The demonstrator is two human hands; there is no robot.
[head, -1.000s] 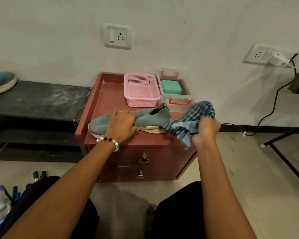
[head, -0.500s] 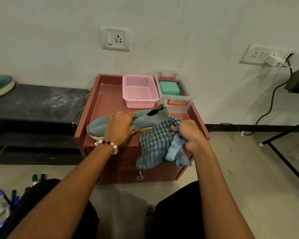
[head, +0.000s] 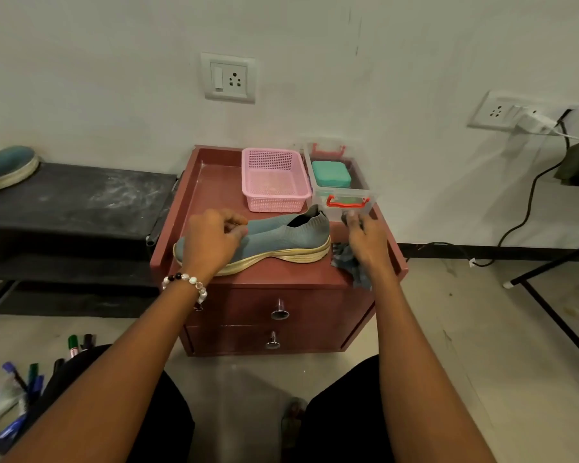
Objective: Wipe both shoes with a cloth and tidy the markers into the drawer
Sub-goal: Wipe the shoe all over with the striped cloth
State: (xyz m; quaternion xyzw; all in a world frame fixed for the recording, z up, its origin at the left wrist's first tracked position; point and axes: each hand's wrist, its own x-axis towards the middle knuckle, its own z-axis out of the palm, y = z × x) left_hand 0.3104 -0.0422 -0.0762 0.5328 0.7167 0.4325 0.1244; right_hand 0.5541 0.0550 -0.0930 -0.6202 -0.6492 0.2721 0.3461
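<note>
My left hand (head: 214, 243) rests over the toe half of the grey-blue shoe (head: 274, 238), fingers loosely curled on its upper, pinning it to the top of the small red cabinet (head: 281, 275). My right hand (head: 365, 243) sits just right of the heel, lying on the checked cloth (head: 350, 265), which is bunched at the right near corner and spills a little over the edge. I cannot tell whether those fingers actually grip the cloth or only press it down.

I judge the wiping of this shoe to be the step in hand. To do it well I should gather the cloth into a firm pad, keep the left hand steadying the toe, and draw the cloth along the pale sole rim and knit upper from heel toward toe, turning the shoe for its far side.

The second shoe (head: 5, 168) waits on the dark bench (head: 81, 202) far left. The markers (head: 30, 379) lie on the floor at near left, and both drawers (head: 278, 312) look closed.
</note>
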